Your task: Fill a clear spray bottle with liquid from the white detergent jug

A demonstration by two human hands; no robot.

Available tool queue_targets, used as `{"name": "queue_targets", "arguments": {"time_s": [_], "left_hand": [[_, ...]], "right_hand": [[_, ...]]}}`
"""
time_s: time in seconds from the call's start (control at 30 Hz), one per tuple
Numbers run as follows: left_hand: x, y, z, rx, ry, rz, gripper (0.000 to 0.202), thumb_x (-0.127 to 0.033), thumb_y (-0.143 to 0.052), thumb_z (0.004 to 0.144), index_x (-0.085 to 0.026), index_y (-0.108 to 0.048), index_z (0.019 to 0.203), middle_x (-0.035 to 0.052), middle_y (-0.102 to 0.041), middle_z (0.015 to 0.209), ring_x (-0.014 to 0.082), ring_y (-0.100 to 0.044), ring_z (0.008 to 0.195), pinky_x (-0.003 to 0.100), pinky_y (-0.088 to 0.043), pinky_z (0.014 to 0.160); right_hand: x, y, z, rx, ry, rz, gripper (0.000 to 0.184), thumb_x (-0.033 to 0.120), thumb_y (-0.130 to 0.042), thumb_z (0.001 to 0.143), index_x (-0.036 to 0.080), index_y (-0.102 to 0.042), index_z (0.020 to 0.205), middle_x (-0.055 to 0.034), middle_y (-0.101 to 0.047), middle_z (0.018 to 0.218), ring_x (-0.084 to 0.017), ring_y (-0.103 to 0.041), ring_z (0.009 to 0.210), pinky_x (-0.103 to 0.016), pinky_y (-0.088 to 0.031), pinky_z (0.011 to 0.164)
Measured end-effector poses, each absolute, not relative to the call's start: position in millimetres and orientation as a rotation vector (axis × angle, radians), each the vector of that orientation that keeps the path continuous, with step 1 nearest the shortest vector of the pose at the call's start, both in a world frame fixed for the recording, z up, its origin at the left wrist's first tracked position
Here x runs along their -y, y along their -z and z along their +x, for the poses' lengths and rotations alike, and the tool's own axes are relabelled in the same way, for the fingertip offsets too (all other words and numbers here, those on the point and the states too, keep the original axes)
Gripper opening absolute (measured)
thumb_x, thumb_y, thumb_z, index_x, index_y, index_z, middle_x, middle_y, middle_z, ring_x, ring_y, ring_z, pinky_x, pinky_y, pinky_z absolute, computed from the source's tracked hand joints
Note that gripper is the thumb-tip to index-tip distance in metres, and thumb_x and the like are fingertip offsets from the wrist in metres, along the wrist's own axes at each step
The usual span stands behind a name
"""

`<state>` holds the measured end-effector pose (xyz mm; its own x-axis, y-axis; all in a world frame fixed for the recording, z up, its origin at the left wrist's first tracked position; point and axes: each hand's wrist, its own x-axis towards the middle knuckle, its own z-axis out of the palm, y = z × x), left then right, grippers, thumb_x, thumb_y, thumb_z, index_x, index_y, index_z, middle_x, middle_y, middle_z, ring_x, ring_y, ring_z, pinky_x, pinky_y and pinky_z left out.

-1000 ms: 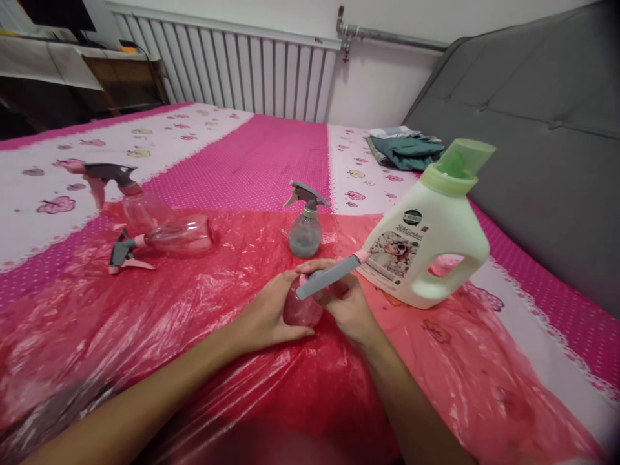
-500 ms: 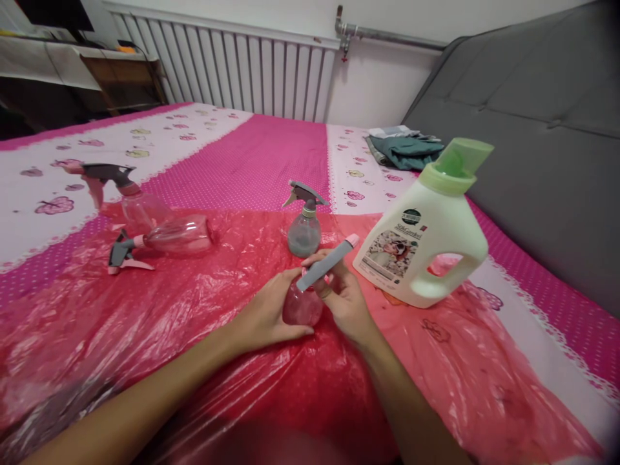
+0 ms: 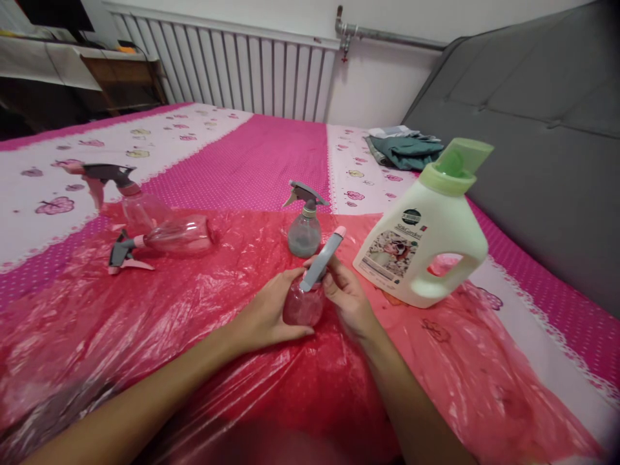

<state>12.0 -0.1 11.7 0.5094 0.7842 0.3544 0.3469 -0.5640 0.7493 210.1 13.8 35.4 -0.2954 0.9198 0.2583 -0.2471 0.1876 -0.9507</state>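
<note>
A small clear pink spray bottle [image 3: 304,306] stands on the red plastic sheet [image 3: 232,387] in front of me. My left hand [image 3: 271,310] is wrapped round its body from the left side. On its neck sits a grey trigger spray head [image 3: 320,263] with a pink nozzle, pointing away and to the right. The fingers of my right hand [image 3: 349,298] are closed at the spray head from the right, partly hidden behind it. Just beyond my hands, a grey spray bottle [image 3: 304,235] stands upright.
To the right stands a large pale green detergent jug [image 3: 431,239] with a green cap. At the left, one pink spray bottle [image 3: 179,234] lies on its side before another pink-nozzled spray bottle [image 3: 145,210]. Folded clothes [image 3: 407,150] lie near the grey headboard [image 3: 523,97].
The spray head on the pink bottle has turned counterclockwise, its nozzle swinging left and away from me. My right hand has turned with it; my left hand has stayed put.
</note>
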Motion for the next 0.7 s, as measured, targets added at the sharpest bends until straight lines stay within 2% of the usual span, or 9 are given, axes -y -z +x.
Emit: {"name": "queue_targets", "arguments": {"time_s": [0.23, 0.47, 0.6, 0.7], "left_hand": [[0.6, -8.6, 11.5, -0.922, -0.950, 2.154, 0.093, -0.044, -0.092, 0.082, -0.031, -0.040, 0.157, 0.0144, -0.056, 0.156, 0.0415, -0.058, 0.141, 0.061, -0.047, 0.120], [-1.4, -7.1, 10.7, -0.944, -0.929, 2.171, 0.098, -0.046, -0.091, 0.083, -0.031, -0.035, 0.161, 0.0156, -0.051, 0.161, 0.0433, -0.053, 0.147, 0.064, -0.045, 0.121], [-0.8, -8.1, 11.3, -0.919, -0.945, 2.171, 0.096, -0.045, -0.091, 0.083, -0.030, -0.036, 0.160, 0.0148, -0.053, 0.160, 0.0419, -0.056, 0.144, 0.061, -0.045, 0.121], [-0.2, -8.9, 11.4, -0.934, -0.951, 2.161, 0.095, -0.044, -0.091, 0.082, -0.031, -0.037, 0.160, 0.0140, -0.055, 0.158, 0.0413, -0.059, 0.141, 0.060, -0.047, 0.120]], "right_hand": [[-12.7, -33.3, 206.6, 1.279, -1.421, -0.692, 0.055, 0.074, -0.062, 0.094, 0.024, -0.068, 0.117, -0.0068, -0.070, 0.124, -0.018, -0.066, 0.112, -0.037, -0.052, 0.112], [-13.6, -38.0, 207.2, 1.360, -1.327, -0.735, 0.055, 0.070, -0.068, 0.091, 0.022, -0.071, 0.118, -0.0092, -0.070, 0.120, -0.020, -0.064, 0.113, -0.036, -0.054, 0.108], [-13.9, -37.9, 207.7, 1.383, -1.295, -0.760, 0.060, 0.075, -0.058, 0.095, 0.021, -0.071, 0.120, -0.0098, -0.071, 0.117, -0.020, -0.064, 0.112, -0.036, -0.055, 0.104], [-12.4, -38.4, 207.7, 1.399, -1.264, -0.773, 0.057, 0.073, -0.056, 0.098, 0.023, -0.071, 0.120, -0.0091, -0.069, 0.122, -0.019, -0.064, 0.112, -0.035, -0.054, 0.105]]}}
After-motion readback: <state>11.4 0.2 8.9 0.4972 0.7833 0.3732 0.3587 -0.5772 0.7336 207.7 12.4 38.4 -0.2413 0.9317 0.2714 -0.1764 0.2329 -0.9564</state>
